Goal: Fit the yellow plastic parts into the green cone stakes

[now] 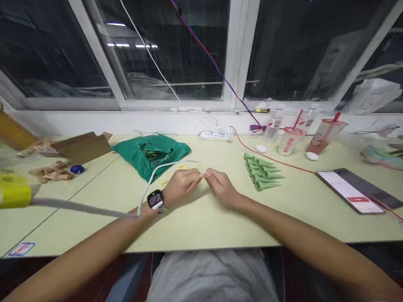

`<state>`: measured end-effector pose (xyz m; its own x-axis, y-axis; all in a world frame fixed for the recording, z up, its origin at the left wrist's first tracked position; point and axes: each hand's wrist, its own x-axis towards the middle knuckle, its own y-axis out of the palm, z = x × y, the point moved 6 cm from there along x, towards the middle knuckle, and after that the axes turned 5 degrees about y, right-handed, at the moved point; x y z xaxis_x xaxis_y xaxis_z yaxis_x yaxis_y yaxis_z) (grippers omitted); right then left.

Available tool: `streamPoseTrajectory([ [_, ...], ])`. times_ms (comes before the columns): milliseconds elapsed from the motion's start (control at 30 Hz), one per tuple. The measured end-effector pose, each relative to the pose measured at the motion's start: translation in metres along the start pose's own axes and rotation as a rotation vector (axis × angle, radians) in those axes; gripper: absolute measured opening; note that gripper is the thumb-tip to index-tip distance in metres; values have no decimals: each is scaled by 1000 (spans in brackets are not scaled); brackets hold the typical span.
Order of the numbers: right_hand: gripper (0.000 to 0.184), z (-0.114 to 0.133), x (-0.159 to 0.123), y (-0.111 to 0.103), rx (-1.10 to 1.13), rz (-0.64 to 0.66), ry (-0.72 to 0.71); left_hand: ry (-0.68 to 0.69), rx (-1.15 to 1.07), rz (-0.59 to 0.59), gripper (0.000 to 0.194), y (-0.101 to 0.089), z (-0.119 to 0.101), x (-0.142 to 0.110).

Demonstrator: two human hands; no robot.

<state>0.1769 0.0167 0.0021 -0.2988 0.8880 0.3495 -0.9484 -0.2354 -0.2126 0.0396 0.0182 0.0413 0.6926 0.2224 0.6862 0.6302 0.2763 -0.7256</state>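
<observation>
Left hand (183, 184) and right hand (222, 186) meet at the fingertips above the middle of the pale table (195, 228), between its near and far edges. Right fingertips are closed on a small yellow piece (205, 178), probably a plastic part, though blur leaves that unsure; whether the left ones grip it too, I cannot tell. Loose yellow pieces (181, 167) lie just beyond and beside the left hand. Farther left, toward the far edge, sits an open green bag (132, 156). Right of the hands, green cones (262, 173) lie grouped on their sides. A lit phone (349, 192) rests toward the right end, and a power strip (217, 136) lies along the far edge.
</observation>
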Motion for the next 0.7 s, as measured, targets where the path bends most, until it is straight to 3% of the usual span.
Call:
streamPoseTrajectory([
  [300,40,-6,1,-1,6,-2,34,-52,1,46,19,-4,1,-2],
  [533,42,-13,3,-2,48,-15,69,-42,37,34,34,0,6,-5],
  [700,43,-16,4,-2,85,-23,91,-48,58,60,15,-2,6,-5],
])
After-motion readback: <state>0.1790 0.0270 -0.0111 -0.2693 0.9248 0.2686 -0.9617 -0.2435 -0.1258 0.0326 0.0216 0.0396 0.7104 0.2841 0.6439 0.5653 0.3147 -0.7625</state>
